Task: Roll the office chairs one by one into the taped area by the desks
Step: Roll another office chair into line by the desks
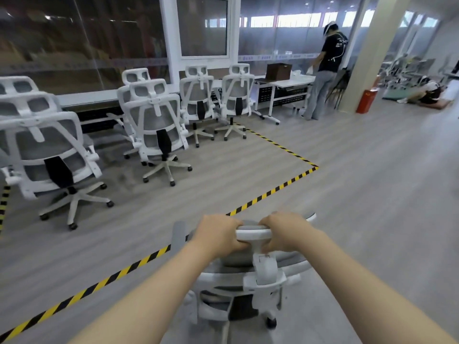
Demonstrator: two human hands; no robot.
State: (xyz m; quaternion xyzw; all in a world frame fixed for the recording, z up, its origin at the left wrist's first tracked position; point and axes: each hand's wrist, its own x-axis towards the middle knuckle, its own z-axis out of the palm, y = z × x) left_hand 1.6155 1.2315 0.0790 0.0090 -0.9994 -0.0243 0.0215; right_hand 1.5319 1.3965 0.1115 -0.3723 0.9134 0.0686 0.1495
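Headrest [252,230] of chair [250,281] gripped between left hand [218,232] and right hand [285,232].

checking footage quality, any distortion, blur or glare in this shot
Head view: wide-angle bending bows the window frames and pillar; soft blur on the left hand and right hand gripping the headrest; reflections streak the dark glass; striped tape stays sharp.

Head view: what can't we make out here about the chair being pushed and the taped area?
- Held chair: most of its base and casters, hidden beneath its own backrest; whether it has crossed the tape is unclear.
- Both hands: fingertips curl behind the headrest, out of sight.
- Taped area: left side cut off by the frame edge.
- Leftmost parked chair: partly cut off by the left edge.
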